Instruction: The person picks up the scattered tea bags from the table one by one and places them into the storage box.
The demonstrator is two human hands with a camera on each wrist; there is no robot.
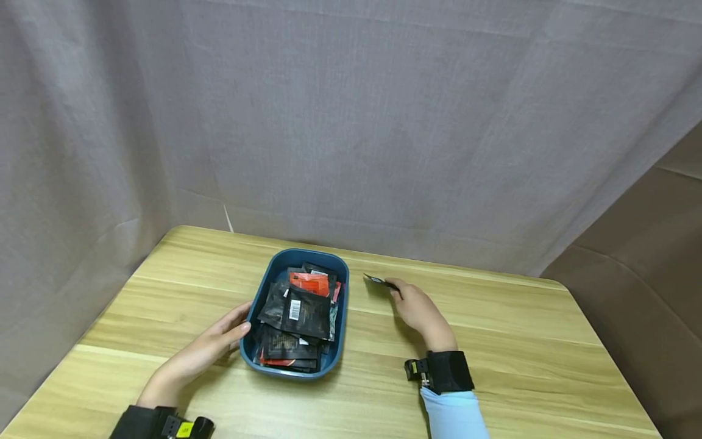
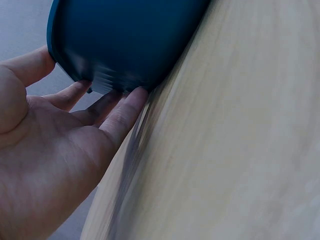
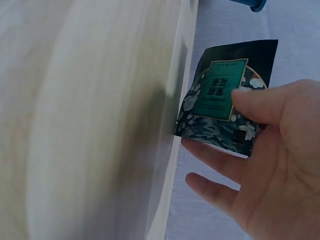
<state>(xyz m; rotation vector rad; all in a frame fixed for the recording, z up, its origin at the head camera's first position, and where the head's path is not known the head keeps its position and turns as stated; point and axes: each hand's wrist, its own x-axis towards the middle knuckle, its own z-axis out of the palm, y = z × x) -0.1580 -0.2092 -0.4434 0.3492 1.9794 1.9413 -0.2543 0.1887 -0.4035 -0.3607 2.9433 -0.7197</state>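
Observation:
A dark blue plastic bin (image 1: 298,373) stands on the table, holding several flat sachets, mostly black, some red. The topmost black sachet (image 1: 312,314) carries a white barcode label. My left hand (image 1: 211,341) touches the bin's left wall from outside; in the left wrist view its fairly straight fingers (image 2: 122,117) and thumb rest against the bin (image 2: 120,40). To the right of the bin, my right hand (image 1: 419,311) pinches a tea sachet (image 3: 220,100) between thumb and fingers, above the table. The sachet has a green label and a dark floral print.
The wood-grain table (image 1: 521,366) has rounded far corners. Grey cloth (image 1: 351,122) hangs behind it and along the left, with a brown surface (image 1: 641,256) at the right. Black wrist straps with cameras are on both arms.

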